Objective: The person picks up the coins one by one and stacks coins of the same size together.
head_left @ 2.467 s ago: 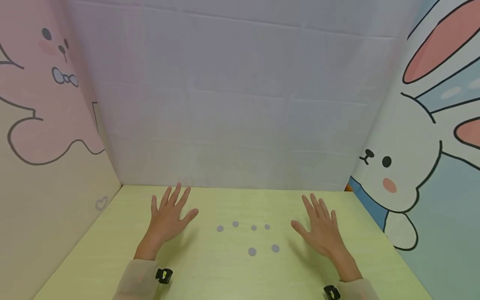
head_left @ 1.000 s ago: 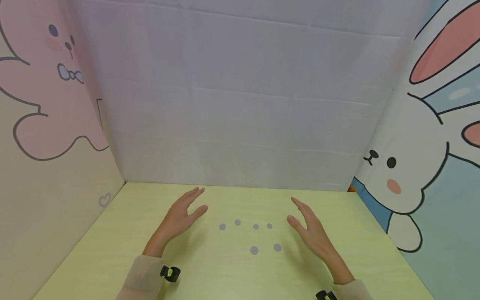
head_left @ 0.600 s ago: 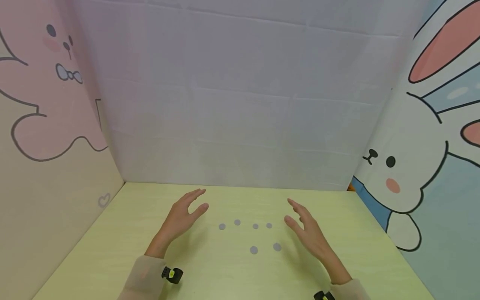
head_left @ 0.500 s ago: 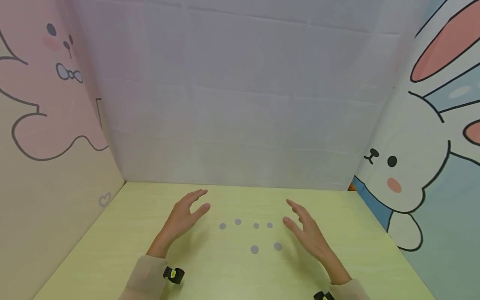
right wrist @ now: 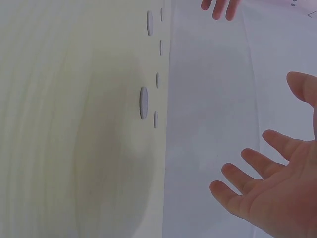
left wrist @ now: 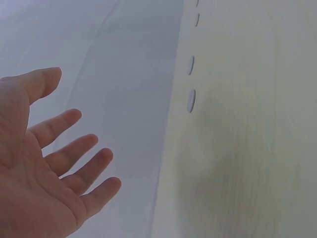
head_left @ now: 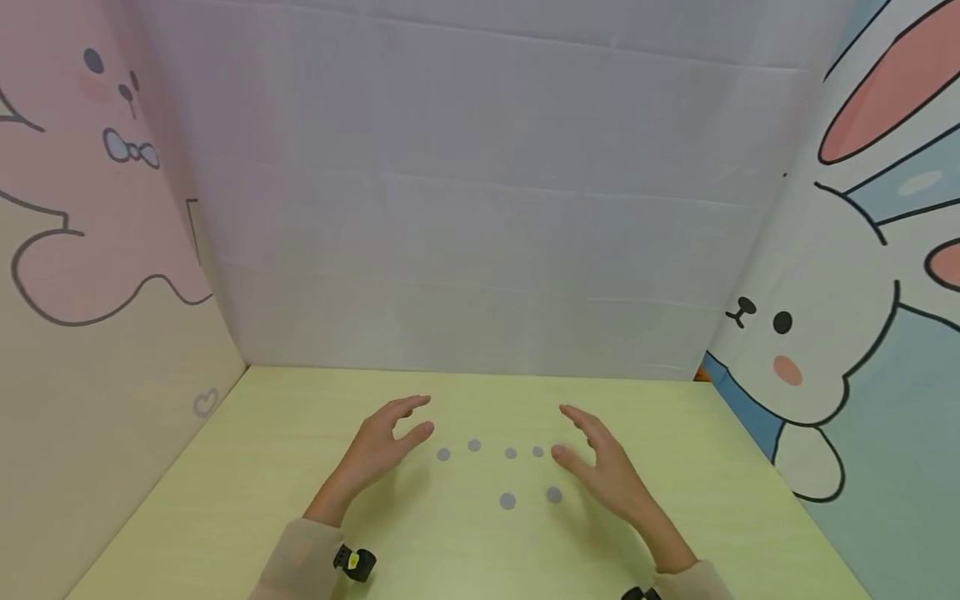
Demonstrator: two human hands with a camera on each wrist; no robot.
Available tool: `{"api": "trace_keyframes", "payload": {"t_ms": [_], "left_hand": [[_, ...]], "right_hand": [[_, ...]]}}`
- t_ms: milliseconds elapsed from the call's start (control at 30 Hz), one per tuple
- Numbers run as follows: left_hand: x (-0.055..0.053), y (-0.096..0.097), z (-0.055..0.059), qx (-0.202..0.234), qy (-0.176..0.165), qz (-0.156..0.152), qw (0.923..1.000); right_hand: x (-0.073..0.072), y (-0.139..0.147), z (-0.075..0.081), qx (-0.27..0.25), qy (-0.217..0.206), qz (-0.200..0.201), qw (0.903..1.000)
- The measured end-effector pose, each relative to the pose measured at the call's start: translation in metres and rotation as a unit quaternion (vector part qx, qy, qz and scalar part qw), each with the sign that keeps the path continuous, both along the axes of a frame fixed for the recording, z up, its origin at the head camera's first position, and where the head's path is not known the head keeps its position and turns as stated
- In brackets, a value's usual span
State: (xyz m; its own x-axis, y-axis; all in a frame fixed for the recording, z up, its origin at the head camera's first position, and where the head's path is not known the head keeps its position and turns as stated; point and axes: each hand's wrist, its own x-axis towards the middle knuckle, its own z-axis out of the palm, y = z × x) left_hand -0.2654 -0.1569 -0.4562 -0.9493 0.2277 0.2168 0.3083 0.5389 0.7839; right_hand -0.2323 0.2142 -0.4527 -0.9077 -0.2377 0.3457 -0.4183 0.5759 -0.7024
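Several flat, round grey discs lie on the pale yellow-green table (head_left: 450, 550). A back row includes one disc (head_left: 444, 454) at its left end; two larger discs, one of them (head_left: 507, 502) left of the other (head_left: 553, 495), lie nearer the person. My left hand (head_left: 377, 450) hovers left of the discs, empty, fingers loosely bent and thumb apart. Facing it from the other side, my right hand (head_left: 611, 475) is also empty, its thumb close beside the back row's right end in the head view. Both wrist views show spread fingers and bare palms.
A creased whitish sheet (head_left: 480, 208) stands behind the table. Side panels carry a pink cartoon animal (head_left: 112, 233) on the left and a white rabbit (head_left: 817, 317) on the right. A black wrist camera (head_left: 356, 563) sits at the left cuff.
Both hands have turned from spread, palms down, to palms facing inward, and have drawn closer together from either side. The discs lie as before; the head view has shifted slightly.
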Motion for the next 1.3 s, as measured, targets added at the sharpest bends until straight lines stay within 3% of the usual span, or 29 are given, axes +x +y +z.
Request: {"api": "trace_keyframes", "payload": {"t_ms": [300, 500, 800, 1300], "left_hand": [[0.008, 0.006, -0.014, 0.000, 0.007, -0.007, 1.0000], [0.009, 0.010, -0.016, -0.011, 0.006, -0.025, 0.9996], [0.010, 0.001, -0.017, -0.022, 0.005, -0.009, 0.9997], [-0.005, -0.002, 0.004, -0.057, 0.013, -0.018, 0.9981]], "right_hand": [[0.002, -0.012, -0.011, 0.013, 0.012, 0.016, 0.9997], [0.004, -0.017, -0.014, 0.014, 0.014, 0.027, 0.9994], [0.008, -0.029, -0.016, 0.019, 0.005, 0.051, 0.9985], [-0.007, -0.048, 0.005, 0.031, -0.020, 0.090, 0.9953]]}}
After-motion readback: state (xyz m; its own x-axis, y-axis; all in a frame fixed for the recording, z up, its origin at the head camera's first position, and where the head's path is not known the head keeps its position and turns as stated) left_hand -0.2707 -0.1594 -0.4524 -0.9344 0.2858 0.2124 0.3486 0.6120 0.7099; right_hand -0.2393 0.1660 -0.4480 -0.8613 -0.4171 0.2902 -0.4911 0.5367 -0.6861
